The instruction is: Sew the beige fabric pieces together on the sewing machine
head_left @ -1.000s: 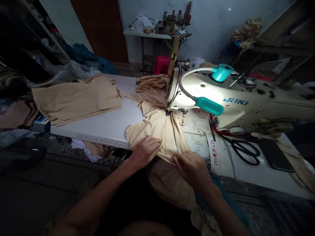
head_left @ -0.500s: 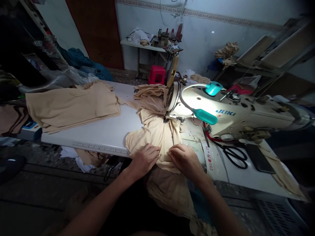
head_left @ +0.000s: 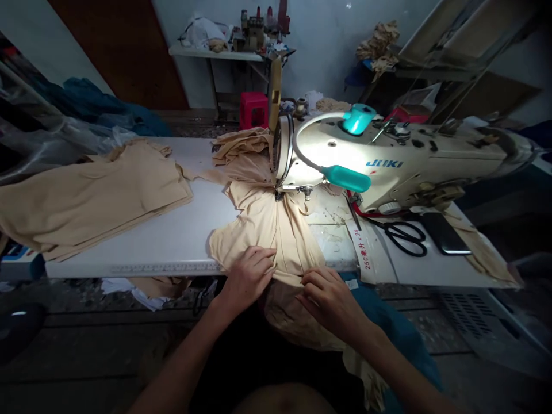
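Note:
Beige fabric [head_left: 254, 227] lies gathered under the needle area of a white sewing machine [head_left: 345, 158], its near end reaching the table's front edge. My left hand [head_left: 250, 279] pinches this fabric near the front edge, left of a lengthwise fold. My right hand [head_left: 330, 296] is at the fabric's near right edge, fingertips touching it and the thumb apart below them. More beige cloth [head_left: 297, 316] hangs over my lap beneath both hands. A teal lamp [head_left: 347, 178] on a bent neck lights the machine.
A stack of beige cut pieces [head_left: 95, 195] lies on the table's left. Black scissors [head_left: 405, 237] and a dark phone [head_left: 446, 233] lie to the right. A ruler strip [head_left: 164, 268] runs along the front edge. Behind stand a red stool [head_left: 253, 110] and another machine [head_left: 252, 34].
My view has shifted, so the table sits further left and higher. The right hand has moved outward along the fabric's near edge and its thumb has parted from the fingers. The left still pinches.

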`<state>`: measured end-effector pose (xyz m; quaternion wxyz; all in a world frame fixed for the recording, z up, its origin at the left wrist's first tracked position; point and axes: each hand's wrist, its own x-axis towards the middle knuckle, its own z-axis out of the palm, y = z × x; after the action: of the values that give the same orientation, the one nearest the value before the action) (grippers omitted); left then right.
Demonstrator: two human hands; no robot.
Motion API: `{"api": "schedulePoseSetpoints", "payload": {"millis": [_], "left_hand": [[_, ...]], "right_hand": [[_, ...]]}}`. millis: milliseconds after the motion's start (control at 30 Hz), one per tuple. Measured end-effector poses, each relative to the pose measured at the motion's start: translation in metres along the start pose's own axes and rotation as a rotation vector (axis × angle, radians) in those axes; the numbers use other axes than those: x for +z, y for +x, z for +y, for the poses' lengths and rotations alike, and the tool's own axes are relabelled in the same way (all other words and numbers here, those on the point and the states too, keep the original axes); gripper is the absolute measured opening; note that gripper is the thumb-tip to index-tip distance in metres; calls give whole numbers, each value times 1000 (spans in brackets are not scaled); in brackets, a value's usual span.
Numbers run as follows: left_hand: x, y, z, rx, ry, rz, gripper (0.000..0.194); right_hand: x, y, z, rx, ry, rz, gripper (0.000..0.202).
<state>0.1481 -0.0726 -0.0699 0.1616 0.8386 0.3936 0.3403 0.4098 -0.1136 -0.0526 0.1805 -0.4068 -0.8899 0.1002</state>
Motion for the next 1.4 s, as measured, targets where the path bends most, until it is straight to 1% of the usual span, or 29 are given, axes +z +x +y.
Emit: {"api": "schedulePoseSetpoints", "payload": {"millis": [67,167,233,300,400,467,533,633,733,800,1000,1133,1233,1400], "left_hand": [[-1,-2,4,12,26,-11,8],[0,-6,11,38,111,0,10],[1,-8,15,49,156,21,11],[1,-9,18,54,150,40,11],[-2,-7,20,67,80,70,12],[-5,-4,21,68,47,81,15],[-8,-1,21,50,34,85,17],[-10,2,22,14,5,67,23],[-10,4,23,-2,-24,58,28],[-10,5,23,2,-25,61,29],[-2,2,19,113,43,-31,21],[3,0,18,145,129,-54,20],[1,2,18,151,145,-57,19],[-8,4,17,146,138,-32,15]], "right_hand": [[-3,6,1,8,17,19,14],[-9,22,8,2,72,97,16],[-12,38,17,-15,94,165,13],[-15,55,30,-48,78,188,22],[-19,80,52,-76,19,132,41],[-21,95,64,-59,-42,85,46],[-23,106,72,-29,-99,67,44],[-21,116,78,22,-135,76,31],[-18,113,76,70,-127,92,25],[-15,107,72,82,-89,122,24],[0,82,58,-11,96,214,27],[11,72,55,-4,130,294,26],[13,71,54,21,154,311,26],[11,71,55,41,177,285,26]]}}
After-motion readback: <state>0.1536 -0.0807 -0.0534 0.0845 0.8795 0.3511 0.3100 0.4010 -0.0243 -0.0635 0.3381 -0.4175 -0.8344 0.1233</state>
